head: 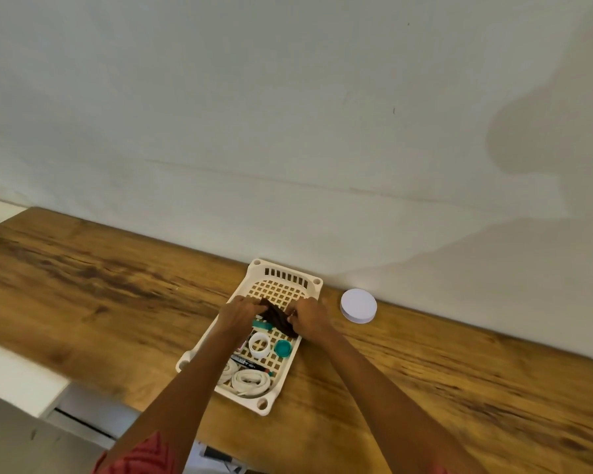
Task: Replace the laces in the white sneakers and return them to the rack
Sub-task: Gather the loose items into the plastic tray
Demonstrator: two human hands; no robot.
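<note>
- A white basket [290, 268] with holes sits on the wooden bench [117, 285], near the back edge by the wall.
- Both hands reach into the far half of the basket.
- The left hand [242, 311] has curled fingers on one end of a dark brown bundle of laces [279, 318].
- The right hand [308, 318] pinches the other end of the same bundle.
- White laces [250, 379] lie rolled up in the near end of the basket.
- A black marker [250, 364] lies just behind the white laces.
- A white ring [260, 345] and a teal cap [283, 348] sit in the middle of the basket.
- A round white lid [358, 306] rests on the bench to the right of the basket, close to the wall.
</note>
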